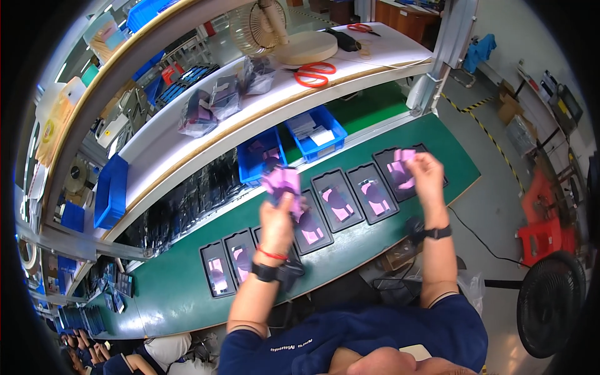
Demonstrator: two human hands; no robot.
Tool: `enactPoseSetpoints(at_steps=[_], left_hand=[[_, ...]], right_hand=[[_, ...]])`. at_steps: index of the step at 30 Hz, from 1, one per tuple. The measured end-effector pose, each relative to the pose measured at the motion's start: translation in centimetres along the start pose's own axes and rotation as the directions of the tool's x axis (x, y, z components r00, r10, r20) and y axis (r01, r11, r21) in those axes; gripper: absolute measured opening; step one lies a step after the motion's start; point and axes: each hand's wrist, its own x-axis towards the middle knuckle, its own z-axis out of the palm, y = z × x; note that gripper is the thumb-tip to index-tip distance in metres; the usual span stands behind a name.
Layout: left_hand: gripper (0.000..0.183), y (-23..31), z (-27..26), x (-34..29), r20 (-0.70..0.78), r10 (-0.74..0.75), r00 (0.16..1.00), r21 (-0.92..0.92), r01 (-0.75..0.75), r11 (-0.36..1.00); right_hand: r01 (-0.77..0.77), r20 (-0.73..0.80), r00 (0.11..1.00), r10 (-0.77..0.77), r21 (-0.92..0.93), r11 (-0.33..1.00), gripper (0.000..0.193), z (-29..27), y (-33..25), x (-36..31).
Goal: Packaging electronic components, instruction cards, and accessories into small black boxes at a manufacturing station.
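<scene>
My left hand (pixel 275 220) is closed on several pink-and-black film pieces (pixel 284 182), held fanned above the row of trays. At the right end of the row, my right hand (pixel 427 177) pinches a small pink film piece (pixel 405 154) over a black tray (pixel 389 164). Pink and dark pieces show in this tray below the fingers. Further left stand more black trays, among them one tray (pixel 358 220) and another (pixel 395 212), each with a pink-and-black piece inside. My left hand and forearm partly hide the trays in the middle.
Behind the trays, one blue bin (pixel 249 175) holds pink pieces and another blue bin (pixel 337 141) holds white papers. The shelf (pixel 387 53) above carries orange-handled scissors (pixel 314 75), bagged parts (pixel 225 99) and a fan (pixel 257 28). A black fan (pixel 551 304) stands at right.
</scene>
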Motion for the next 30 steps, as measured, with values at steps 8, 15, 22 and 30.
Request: enactPoseSetpoints(at_steps=[8,15,22,30], left_hand=[[0.014,5.0,-10.3,17.7,-0.078,0.415,0.906,0.944,-0.066,0.322],[0.035,6.3,-6.4,17.0,-0.03,0.091,0.995,0.923,-0.007,0.385],[0.059,5.5,-7.3,9.2,0.049,0.419,0.907,0.843,-0.262,0.469],[0.068,5.7,-18.1,-11.5,0.109,-0.074,0.991,0.992,-0.104,0.066]], right_hand=[[-0.056,-0.075,0.997,-0.023,-0.889,0.455,0.031,-8.6,8.4,7.0],[-0.114,-0.064,0.993,0.103,-0.79,0.603,0.051,-7.2,8.7,5.9],[0.035,0.104,0.991,0.086,-0.812,0.582,0.051,-3.2,7.4,3.0],[-0.079,0.082,0.973,0.214,-0.758,0.647,0.05,-0.5,7.0,-0.1]])
